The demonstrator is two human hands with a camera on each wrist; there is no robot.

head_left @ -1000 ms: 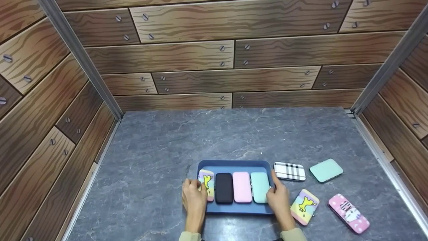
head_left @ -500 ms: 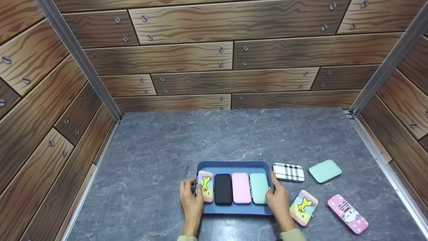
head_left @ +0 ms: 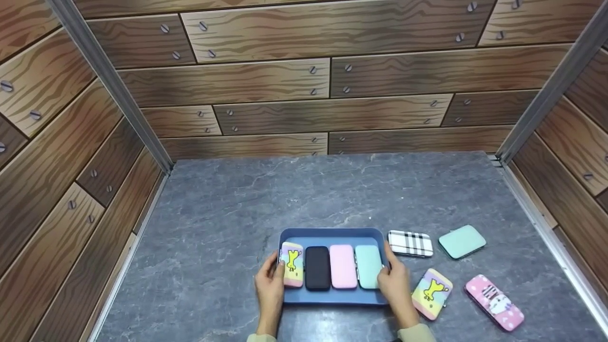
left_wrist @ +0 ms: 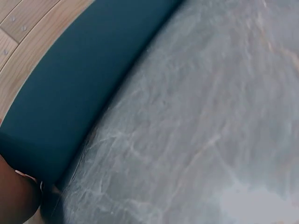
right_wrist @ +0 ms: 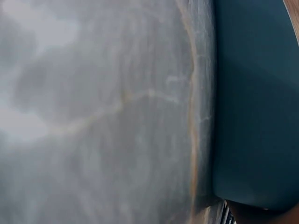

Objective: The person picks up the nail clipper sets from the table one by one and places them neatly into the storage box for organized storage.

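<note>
A blue tray [head_left: 332,298] stands near the front of the table. Four-sided and shallow, it holds several small cases in a row: a rainbow case with a yellow giraffe-like figure [head_left: 292,265], a black case [head_left: 317,268], a pink case [head_left: 343,267] and a mint case [head_left: 368,267]. My left hand [head_left: 269,283] grips the tray's left side, thumb over the rim beside the rainbow case. On the opposite side my right hand [head_left: 395,281] holds the wall, thumb near the mint case. Both wrist views show the tray's outer wall [left_wrist: 70,88] close up; most of the fingers are hidden.
Right of the tray lie a plaid case [head_left: 410,243], another mint case [head_left: 462,242], a second rainbow case [head_left: 432,294] and a pink patterned case [head_left: 494,302]. Wood-print walls [head_left: 270,80] enclose the grey marbled table [head_left: 228,204] at the back and sides.
My left hand has shifted from the rainbow case's edge to the tray's left side, its fingers now along the outside. The right hand and the cases stay nearly in place.
</note>
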